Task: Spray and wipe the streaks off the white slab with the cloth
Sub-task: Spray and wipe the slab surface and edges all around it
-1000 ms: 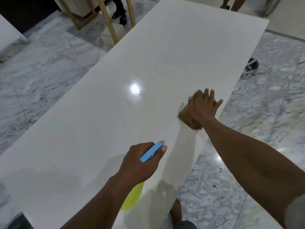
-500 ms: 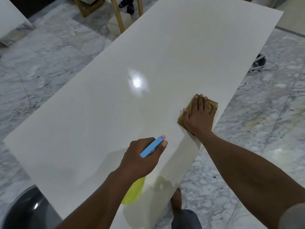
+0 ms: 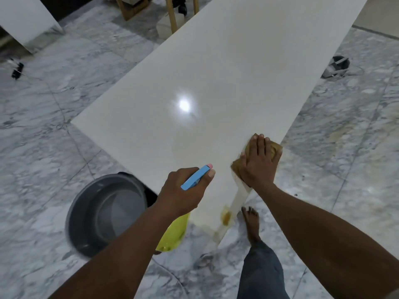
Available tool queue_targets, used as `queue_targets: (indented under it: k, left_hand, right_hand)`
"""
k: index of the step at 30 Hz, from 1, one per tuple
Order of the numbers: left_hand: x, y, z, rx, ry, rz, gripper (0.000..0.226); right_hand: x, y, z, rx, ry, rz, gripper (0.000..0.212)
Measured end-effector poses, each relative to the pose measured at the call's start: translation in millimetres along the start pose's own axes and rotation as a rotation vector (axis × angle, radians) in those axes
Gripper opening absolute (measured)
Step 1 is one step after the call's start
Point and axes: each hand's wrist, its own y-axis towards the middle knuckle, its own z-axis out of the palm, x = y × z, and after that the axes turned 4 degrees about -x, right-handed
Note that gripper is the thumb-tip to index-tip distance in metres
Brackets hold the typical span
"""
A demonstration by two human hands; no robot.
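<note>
**Wiping the near right edge of the slab**

Your right hand (image 3: 258,162) lies flat on the brown cloth (image 3: 274,148), fingers stretched out and pressing it onto the white slab (image 3: 216,72) right at its right-hand edge, near the corner closest to you. Keep the palm spread like that so the whole cloth bears on the surface, and run the strokes along the edge, not across it, so the cloth doesn't slip off the side. A brownish stain (image 3: 226,214) sits at the near corner, just below the cloth; it looks like the next patch to cover. The slab's middle shows a bright glare spot, so streaks there are hard to judge from here.

Your left hand (image 3: 184,190) is clenched around the spray bottle (image 3: 172,234), yellow-green body hanging below the fist, the blue trigger head (image 3: 196,176) pointing toward the slab, thumb alongside it. Aim at the stain before squeezing. A grey basin (image 3: 86,212) stands on the marble floor beside you.
</note>
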Motion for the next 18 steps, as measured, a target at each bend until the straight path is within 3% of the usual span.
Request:
queue_targets:
  k: [5, 10, 14, 16, 18]
  left_hand:
    - [63.8, -73.5, -31.7, 0.014, -0.067, 0.017, 0.025]
    - [107.8, -126.4, -49.6, 0.003, -0.016, 0.012, 0.046]
    - [117.4, -151.0, -60.3, 0.019, -0.011, 0.012, 0.051]
    - [121.1, -158.2, -62.5, 0.025, -0.005, 0.010, 0.054]
    - [126.7, -162.0, -61.7, 0.036, -0.012, 0.000, 0.054]
  right_hand:
    - [57.5, -134.1, 11.5, -0.021, 0.089, 0.038, 0.067]
    - [108.2, -244.4, 12.8, -0.005, 0.220, 0.031, 0.065]
    - [130.3, -291.0, 8.9, 0.022, 0.285, 0.051, 0.063]
    - [137.3, -304.7, 0.9, 0.027, 0.344, 0.044, 0.054]
    - [145.4, -321.6, -22.4, 0.157, 0.548, 0.069, 0.035]
